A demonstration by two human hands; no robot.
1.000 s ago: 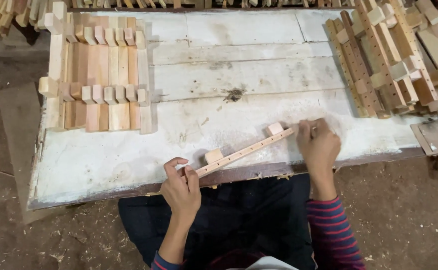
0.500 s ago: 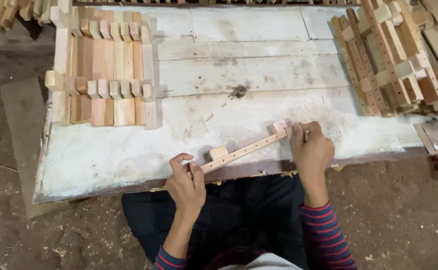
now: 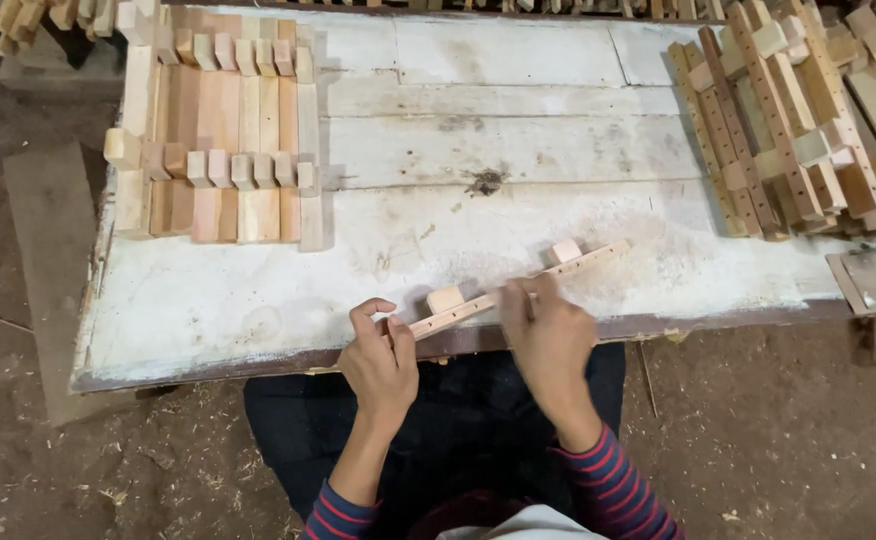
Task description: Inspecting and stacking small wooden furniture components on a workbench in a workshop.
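Both hands on it: my left hand [image 3: 383, 352] pinches the wooden strip's [image 3: 518, 287] lower-left end, right hand [image 3: 548, 330] presses fingers together mid-strip; it runs diagonally toward upper right.

One camera only, worn on the head, is looking almost straight down from above the person. It is facing the white desk [image 3: 258, 300] from its near edge, quite close, with the far edge at the top and the floor showing at both sides.
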